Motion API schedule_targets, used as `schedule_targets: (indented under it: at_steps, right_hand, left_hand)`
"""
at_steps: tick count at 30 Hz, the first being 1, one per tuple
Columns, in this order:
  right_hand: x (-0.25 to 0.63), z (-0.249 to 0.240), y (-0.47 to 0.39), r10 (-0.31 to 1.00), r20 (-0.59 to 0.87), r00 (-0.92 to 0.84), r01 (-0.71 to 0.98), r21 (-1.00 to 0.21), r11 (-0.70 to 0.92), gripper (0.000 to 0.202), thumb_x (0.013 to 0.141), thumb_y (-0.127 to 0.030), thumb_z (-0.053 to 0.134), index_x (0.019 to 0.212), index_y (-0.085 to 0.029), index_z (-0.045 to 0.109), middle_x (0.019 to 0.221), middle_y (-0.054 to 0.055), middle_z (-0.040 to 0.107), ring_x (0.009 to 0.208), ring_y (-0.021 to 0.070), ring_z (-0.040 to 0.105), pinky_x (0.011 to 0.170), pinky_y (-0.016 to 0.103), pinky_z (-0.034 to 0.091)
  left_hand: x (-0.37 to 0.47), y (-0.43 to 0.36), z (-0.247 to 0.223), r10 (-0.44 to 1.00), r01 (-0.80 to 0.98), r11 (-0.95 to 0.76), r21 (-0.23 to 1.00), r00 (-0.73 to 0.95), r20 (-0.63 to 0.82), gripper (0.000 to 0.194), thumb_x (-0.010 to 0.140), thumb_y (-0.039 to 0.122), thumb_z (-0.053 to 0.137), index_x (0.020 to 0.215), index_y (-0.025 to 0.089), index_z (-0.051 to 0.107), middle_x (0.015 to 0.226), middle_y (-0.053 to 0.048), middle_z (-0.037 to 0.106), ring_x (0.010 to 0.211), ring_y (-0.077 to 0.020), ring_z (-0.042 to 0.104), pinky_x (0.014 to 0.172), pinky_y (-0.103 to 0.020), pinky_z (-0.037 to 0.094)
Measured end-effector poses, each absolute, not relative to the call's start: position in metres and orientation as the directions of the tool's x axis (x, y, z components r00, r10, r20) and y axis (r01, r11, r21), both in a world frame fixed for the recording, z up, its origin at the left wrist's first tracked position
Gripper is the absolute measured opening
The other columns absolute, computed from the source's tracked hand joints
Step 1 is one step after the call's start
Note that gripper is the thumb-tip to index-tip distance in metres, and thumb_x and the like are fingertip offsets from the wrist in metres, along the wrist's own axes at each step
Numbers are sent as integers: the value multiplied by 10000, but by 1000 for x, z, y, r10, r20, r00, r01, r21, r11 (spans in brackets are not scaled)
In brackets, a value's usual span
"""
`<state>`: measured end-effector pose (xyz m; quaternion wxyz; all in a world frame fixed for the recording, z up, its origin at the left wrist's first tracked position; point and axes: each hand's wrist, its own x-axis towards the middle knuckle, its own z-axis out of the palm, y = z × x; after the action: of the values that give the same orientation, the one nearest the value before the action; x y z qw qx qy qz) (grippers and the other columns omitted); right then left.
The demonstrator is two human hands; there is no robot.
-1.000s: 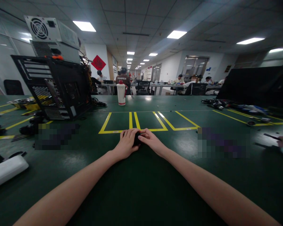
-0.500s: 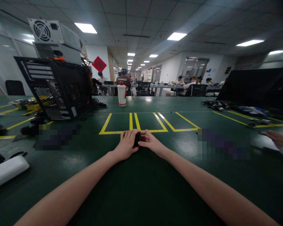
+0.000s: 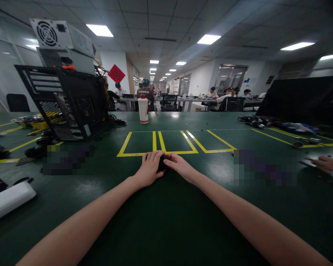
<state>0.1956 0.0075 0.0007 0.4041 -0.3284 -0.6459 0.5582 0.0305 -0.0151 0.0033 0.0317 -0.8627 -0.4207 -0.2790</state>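
Observation:
Both hands meet over the green table [image 3: 105,218], just in front of the yellow tape outlines. My left hand [image 3: 149,168] is wrapped round a small black object [image 3: 161,163], covering its left side. From the right, my right hand [image 3: 178,165] has its thumb and fingers closed at the same object's right side. Most of the object is hidden by the fingers, and its kind is too small to tell.
At the left stands an open black computer case [image 3: 72,103] with power supplies [image 3: 63,40] on top. A white cup [image 3: 143,110] stands beyond the tape. Another person's hand [image 3: 329,163] is at the far right, and a white object [image 3: 12,199] lies at left.
My right thumb and fingers have shifted slightly on the black object. The other person's hand at the right edge has moved a little. The view has tilted slightly.

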Motion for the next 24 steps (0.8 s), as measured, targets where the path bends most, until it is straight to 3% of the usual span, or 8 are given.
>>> schedule_targets:
  at_steps: [5, 12, 18, 24]
  right_hand:
    - [197, 5, 2, 844, 169, -509, -84, -986, 146, 402, 630, -232, 679, 966, -230, 458, 937, 3, 544, 945, 156, 521, 893, 373, 388]
    - [195, -3, 5, 883, 201, -425, -73, -980, 188, 293, 729, -341, 576, 979, -215, 489, 895, 22, 567, 907, 164, 539, 866, 379, 394]
    - [195, -6, 11, 889, 169, -426, -64, -986, 156, 327, 702, -312, 605, 996, -191, 528, 1007, 50, 561, 991, 175, 511, 919, 379, 363]
    - [199, 0, 6, 847, 179, -501, -95, -984, 152, 334, 657, -231, 655, 952, -219, 498, 966, 19, 557, 976, 165, 516, 892, 374, 386]
  left_hand:
    - [31, -15, 5, 715, 739, -645, 197, 490, 499, 571, 702, 180, 550, 1198, 215, 270, 1215, -84, 391, 1138, -253, 360, 946, -445, 239]
    - [31, -12, 1, 701, 745, -644, 174, 483, 526, 556, 712, 205, 551, 1194, 197, 275, 1207, -96, 402, 1125, -255, 365, 928, -435, 252]
    - [31, -13, 1, 701, 745, -645, 168, 489, 519, 570, 712, 199, 548, 1205, 191, 263, 1209, -97, 399, 1125, -254, 363, 933, -433, 246]
    - [31, -13, 1, 703, 740, -647, 181, 488, 517, 551, 705, 192, 549, 1187, 204, 282, 1202, -90, 399, 1122, -256, 368, 933, -438, 249]
